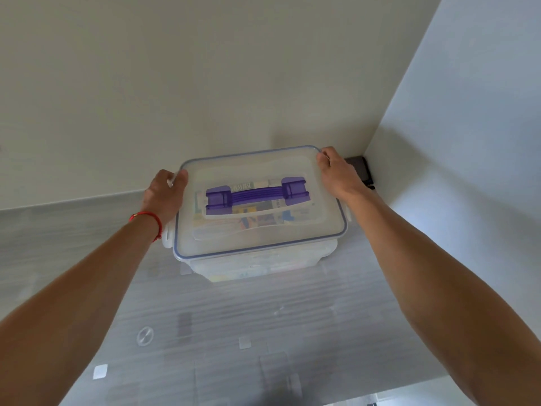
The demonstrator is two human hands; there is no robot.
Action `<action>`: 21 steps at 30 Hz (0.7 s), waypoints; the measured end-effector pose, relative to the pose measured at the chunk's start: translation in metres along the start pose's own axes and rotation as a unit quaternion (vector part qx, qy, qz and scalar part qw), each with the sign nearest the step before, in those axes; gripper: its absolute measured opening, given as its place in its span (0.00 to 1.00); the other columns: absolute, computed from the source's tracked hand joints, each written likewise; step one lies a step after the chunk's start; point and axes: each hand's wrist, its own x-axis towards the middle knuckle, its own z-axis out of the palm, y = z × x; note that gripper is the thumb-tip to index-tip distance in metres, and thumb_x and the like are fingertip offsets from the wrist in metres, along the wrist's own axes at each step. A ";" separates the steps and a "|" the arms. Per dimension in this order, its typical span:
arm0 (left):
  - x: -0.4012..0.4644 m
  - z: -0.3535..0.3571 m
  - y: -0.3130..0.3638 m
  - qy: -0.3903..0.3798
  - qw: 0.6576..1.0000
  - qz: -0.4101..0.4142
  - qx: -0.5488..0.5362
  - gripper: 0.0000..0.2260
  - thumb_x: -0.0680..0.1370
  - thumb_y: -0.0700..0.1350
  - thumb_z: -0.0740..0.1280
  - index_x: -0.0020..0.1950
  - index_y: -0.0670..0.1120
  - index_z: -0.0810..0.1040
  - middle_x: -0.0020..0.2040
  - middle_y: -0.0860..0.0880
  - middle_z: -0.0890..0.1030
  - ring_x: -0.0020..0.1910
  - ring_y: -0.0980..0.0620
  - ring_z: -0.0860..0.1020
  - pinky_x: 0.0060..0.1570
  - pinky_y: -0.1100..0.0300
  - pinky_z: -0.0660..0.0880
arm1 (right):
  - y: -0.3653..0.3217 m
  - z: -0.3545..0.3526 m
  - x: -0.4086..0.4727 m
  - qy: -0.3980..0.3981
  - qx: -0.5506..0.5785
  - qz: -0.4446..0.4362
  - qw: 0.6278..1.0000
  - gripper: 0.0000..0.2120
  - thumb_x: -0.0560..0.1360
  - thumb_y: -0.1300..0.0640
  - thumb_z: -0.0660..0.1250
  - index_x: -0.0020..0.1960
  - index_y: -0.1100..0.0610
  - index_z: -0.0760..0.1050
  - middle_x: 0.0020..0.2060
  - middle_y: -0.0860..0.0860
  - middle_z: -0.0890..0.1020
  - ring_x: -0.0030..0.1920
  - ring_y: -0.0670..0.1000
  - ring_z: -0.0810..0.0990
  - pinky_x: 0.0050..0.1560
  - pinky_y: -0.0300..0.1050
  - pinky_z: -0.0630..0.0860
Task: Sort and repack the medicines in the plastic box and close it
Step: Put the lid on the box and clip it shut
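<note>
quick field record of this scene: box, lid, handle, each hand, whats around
box: translucent plastic box on grey table, medicine packs dimly visible inside
lid: blue-edged lid sits on the box
handle: purple handle lies flat on the lid, untouched
left hand: left hand grips the far left lid corner; red string bracelet on wrist
right hand: right hand grips the far right lid corner
behind: dark object in the wall corner

From my feed I see a pale cream back wall (205,83) meeting a cooler, bluish-white side wall (474,142) at a corner on the right. Below them runs a glossy grey wood-grain surface (263,332), which mirrors faint shapes. Tucked into the corner is a small black object (361,168); I cannot tell what it is. The light is soft and even, with a dim shadow on the side wall.
</note>
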 end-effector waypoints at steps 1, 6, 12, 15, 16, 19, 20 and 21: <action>0.001 0.001 -0.001 0.002 1.000 0.001 -0.011 0.21 0.79 0.64 0.59 0.55 0.47 0.74 0.49 0.45 0.78 0.48 0.43 0.76 0.46 0.54 0.69 | -0.001 0.001 0.001 -0.001 0.010 0.005 1.000 0.17 0.85 0.45 0.50 0.63 0.53 0.71 0.48 0.55 0.78 0.50 0.58 0.75 0.49 0.47 0.64; 0.007 -0.001 0.001 -0.002 0.999 -0.012 -0.040 0.19 0.76 0.63 0.62 0.50 0.48 0.74 0.43 0.48 0.78 0.39 0.46 0.76 0.40 0.55 0.71 | -0.011 0.000 0.007 0.008 0.052 0.034 0.998 0.13 0.83 0.55 0.54 0.58 0.58 0.75 0.50 0.57 0.80 0.52 0.58 0.76 0.48 0.46 0.67; 0.011 -0.003 0.005 -0.003 0.998 -0.013 -0.062 0.14 0.76 0.58 0.65 0.47 0.47 0.73 0.35 0.47 0.77 0.30 0.47 0.73 0.32 0.58 0.71 | -0.039 -0.011 0.030 -0.065 0.050 0.043 0.996 0.27 0.84 0.43 0.54 0.66 0.64 0.76 0.65 0.60 0.78 0.66 0.60 0.77 0.63 0.49 0.70; 0.009 -0.001 0.006 0.005 0.998 -0.010 -0.060 0.13 0.76 0.57 0.64 0.46 0.48 0.72 0.37 0.47 0.76 0.32 0.47 0.73 0.33 0.58 0.71 | -0.033 0.003 0.034 -0.056 0.050 -0.002 0.997 0.22 0.85 0.44 0.53 0.48 0.56 0.78 0.51 0.57 0.82 0.53 0.57 0.78 0.55 0.48 0.71; 0.009 0.000 0.006 0.008 0.998 -0.010 -0.067 0.12 0.76 0.57 0.64 0.46 0.48 0.71 0.37 0.47 0.76 0.34 0.46 0.73 0.35 0.57 0.71 | -0.030 0.006 0.036 -0.042 0.060 -0.004 0.997 0.21 0.84 0.44 0.53 0.41 0.54 0.74 0.42 0.54 0.80 0.47 0.56 0.75 0.50 0.47 0.69; 0.005 0.005 0.005 0.028 0.998 -0.006 -0.055 0.12 0.78 0.57 0.61 0.46 0.49 0.70 0.39 0.47 0.76 0.38 0.45 0.73 0.37 0.56 0.70 | -0.026 0.008 0.034 -0.028 0.038 -0.018 0.999 0.22 0.85 0.43 0.50 0.40 0.55 0.69 0.41 0.55 0.77 0.46 0.56 0.75 0.50 0.48 0.68; 0.004 0.007 0.005 0.035 0.999 -0.004 -0.036 0.12 0.79 0.57 0.59 0.48 0.48 0.70 0.41 0.47 0.76 0.40 0.44 0.73 0.37 0.55 0.69 | -0.025 0.008 0.035 -0.032 0.033 -0.022 0.999 0.22 0.85 0.43 0.50 0.43 0.56 0.71 0.44 0.56 0.78 0.49 0.57 0.76 0.51 0.49 0.68; 0.002 0.010 0.006 0.042 0.999 -0.002 -0.018 0.12 0.81 0.56 0.56 0.50 0.48 0.70 0.43 0.45 0.77 0.41 0.43 0.74 0.39 0.54 0.69 | -0.026 0.008 0.036 -0.034 0.029 -0.025 0.999 0.22 0.85 0.44 0.49 0.46 0.58 0.72 0.47 0.57 0.78 0.52 0.58 0.77 0.53 0.49 0.68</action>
